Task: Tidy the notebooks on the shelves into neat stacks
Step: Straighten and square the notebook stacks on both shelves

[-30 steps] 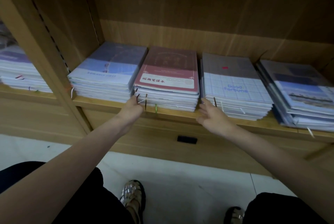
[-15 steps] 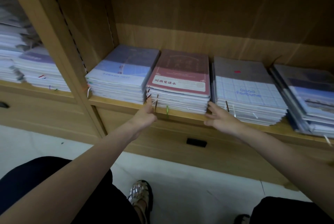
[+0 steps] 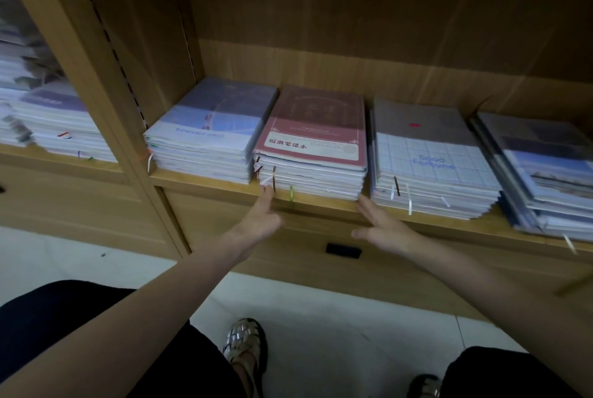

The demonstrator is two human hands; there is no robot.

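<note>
with my left hand (image 3: 261, 221) and right hand (image 3: 382, 229) flat and empty at the red-covered stack (image 3: 313, 156), an uneven shove could skew it into the neighbouring grid-covered stack (image 3: 430, 169).

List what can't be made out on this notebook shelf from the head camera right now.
- Far-right stack: its right part is cut off by the frame edge.
- Stacks in the left bay: blurred, covers unreadable.
- Small print on the red-covered stack: too small and dim to read.
- Left hand and right hand: whether the fingertips touch that stack's front corners is unclear.
- Shelf's back wall: in shadow, so detail is lost.
</note>
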